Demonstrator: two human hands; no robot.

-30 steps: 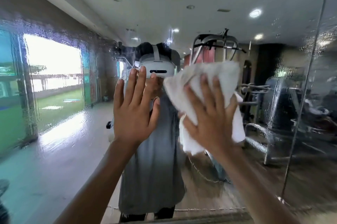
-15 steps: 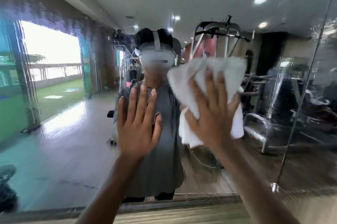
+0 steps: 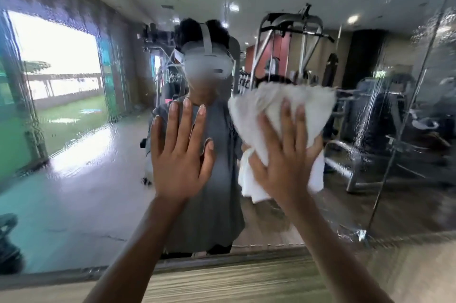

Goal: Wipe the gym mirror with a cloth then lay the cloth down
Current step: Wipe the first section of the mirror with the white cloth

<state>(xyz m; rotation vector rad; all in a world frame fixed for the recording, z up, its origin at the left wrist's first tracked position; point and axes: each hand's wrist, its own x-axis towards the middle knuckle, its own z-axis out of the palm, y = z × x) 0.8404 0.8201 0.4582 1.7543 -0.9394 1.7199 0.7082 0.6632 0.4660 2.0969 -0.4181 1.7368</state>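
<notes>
White cloth (image 3: pixel 283 98) — bunched, rumpled — lies pressed flat against the mirror (image 3: pixel 74 191), just right of centre and well above its bottom edge; the upright glass is streaked and wet.

The mirror (image 3: pixel 74 204) is glossy glass, streaked and rippled with wet film toward its left and right edges; the cloth (image 3: pixel 278 105) is white terry, soft, matt, fuzzy at its top edge; reflected gym machines (image 3: pixel 291 31) show shiny metal tubing; the floor (image 3: pixel 234 278) below the mirror's bottom edge looks like matt, wood-grained planking
</notes>
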